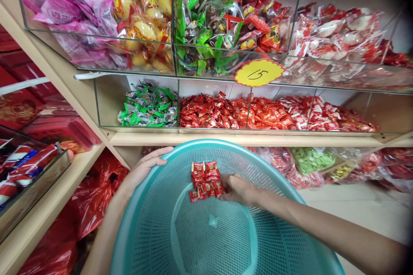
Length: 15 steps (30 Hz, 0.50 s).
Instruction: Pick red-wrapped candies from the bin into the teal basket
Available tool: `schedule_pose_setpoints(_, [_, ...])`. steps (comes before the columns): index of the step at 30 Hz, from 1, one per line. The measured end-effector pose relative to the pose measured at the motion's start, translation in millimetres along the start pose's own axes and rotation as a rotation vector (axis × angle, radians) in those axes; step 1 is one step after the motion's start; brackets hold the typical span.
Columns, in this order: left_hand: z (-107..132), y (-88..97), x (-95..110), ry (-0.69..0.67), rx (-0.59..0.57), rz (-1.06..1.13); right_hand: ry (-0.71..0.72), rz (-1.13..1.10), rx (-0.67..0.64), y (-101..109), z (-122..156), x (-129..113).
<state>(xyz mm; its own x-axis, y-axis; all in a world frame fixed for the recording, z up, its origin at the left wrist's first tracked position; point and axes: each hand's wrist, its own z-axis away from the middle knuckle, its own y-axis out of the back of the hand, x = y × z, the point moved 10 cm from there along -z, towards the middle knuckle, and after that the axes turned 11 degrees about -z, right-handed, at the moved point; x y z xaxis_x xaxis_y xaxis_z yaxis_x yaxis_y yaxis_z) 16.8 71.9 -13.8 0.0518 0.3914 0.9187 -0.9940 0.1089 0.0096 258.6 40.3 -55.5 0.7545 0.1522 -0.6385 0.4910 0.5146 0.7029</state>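
A round teal mesh basket (180, 240) fills the lower middle of the head view. My left hand (145, 167) grips its far left rim, fingers curled over the edge. Inside the basket my right hand (240, 189) is closed on a bunch of small red wrapped candies (204, 180), which fan out to the left of its fingers against the basket's far wall. The fingertips are hidden behind the candies.
Clear bins on wooden shelves stand behind the basket: green-and-silver candies (148, 105), red candies (258, 114), pink packets (74, 13), yellow sweets (145, 21). A yellow price tag (258, 72) reads 15. Red bags (80, 206) lie lower left; bagged sweets (309, 161) sit under the shelf.
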Motion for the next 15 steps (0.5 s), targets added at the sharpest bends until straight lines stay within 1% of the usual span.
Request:
schedule_pose_setpoints(4, [2.3,-0.2,0.5,0.005,-0.001,-0.006,0.003,-0.057,-0.014,-4.1,0.8,-2.3])
schedule_pose_setpoints(8, [8.5,1.2,5.8,-0.020,0.015,-0.041,-0.021,-0.070,-0.030,-6.2,0.5,5.3])
schedule_pose_setpoints(12, [12.0,2.8,8.9,-0.035,0.040,-0.064,-0.032,-0.062,-0.078,-8.1,3.3,7.6])
schedule_pose_setpoints(15, [11.3,2.1,8.1,-0.025,0.041,-0.053,-0.026,-0.029,-0.139,-6.1,7.5,2.4])
